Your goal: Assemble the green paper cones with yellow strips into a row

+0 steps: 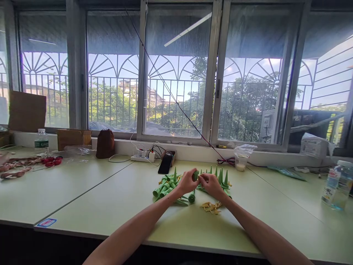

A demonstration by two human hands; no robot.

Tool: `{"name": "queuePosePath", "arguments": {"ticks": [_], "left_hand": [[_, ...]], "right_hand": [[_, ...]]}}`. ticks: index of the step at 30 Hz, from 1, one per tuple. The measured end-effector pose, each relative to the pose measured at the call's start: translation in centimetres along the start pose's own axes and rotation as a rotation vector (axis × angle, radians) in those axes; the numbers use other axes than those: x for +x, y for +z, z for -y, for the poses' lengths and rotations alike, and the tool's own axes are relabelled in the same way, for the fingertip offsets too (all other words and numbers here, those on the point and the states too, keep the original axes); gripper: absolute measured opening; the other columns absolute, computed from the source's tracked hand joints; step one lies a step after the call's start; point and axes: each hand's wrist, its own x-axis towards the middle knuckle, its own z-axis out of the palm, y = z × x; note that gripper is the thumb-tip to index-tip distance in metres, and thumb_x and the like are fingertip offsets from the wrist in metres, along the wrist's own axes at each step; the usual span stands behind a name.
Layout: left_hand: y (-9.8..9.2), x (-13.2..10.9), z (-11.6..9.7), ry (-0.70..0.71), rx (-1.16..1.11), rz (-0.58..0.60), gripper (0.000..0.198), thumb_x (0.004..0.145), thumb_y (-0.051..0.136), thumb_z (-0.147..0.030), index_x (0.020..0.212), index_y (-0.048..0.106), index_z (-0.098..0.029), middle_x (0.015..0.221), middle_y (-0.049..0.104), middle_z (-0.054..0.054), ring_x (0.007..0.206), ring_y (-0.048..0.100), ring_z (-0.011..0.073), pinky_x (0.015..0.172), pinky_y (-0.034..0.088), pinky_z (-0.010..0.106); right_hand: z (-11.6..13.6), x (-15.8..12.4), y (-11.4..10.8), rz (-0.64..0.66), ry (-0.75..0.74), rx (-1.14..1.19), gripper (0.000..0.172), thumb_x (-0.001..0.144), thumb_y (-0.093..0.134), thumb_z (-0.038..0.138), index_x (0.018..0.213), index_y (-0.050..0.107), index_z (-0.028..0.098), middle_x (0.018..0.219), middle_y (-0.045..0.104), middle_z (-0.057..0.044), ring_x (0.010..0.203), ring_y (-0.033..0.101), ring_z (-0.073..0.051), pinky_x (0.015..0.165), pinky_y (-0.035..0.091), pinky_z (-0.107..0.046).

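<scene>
Above the table, my left hand (pixel 188 182) is closed around a small green plastic piece (pixel 196 175). My right hand (pixel 211 184) meets it with fingertips pinched together at the piece's side; a speck of yellow shows there, too small to name. On the left below lies a heap of green cone-like plastic parts (pixel 164 187), some hollow. Behind my right hand, several green pointed cones (pixel 221 176) stand upright with yellow bits among them. Nearer to me is a small pile of yellow pieces (pixel 211 207).
Behind the parts are a black phone (pixel 165 163), a power strip (pixel 143 158) with cables and a plastic cup (pixel 241 162). A bottle (pixel 337 186) stands at right. At left are a brown pouch (pixel 105 143), a cardboard box (pixel 74 138) and a water bottle (pixel 41 141).
</scene>
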Motion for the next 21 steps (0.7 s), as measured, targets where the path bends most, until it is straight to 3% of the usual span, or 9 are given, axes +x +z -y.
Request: {"name": "queuePosePath", "arguments": {"ticks": [21], "left_hand": [[-0.22,-0.13,-0.21,0.041,0.063,0.003,0.008,0.075,0.056,-0.024,0.081,0.053,-0.020,0.056,0.044,-0.008,0.053,0.037,0.0089,0.054,0.024,0.022]], "right_hand": [[-0.44,0.03,0.27,-0.003,-0.031,-0.063,0.033,0.087,0.045,0.033,0.062,0.057,0.015,0.055,0.050,0.002,0.053,0.038,-0.011,0.052,0.025,-0.024]]}}
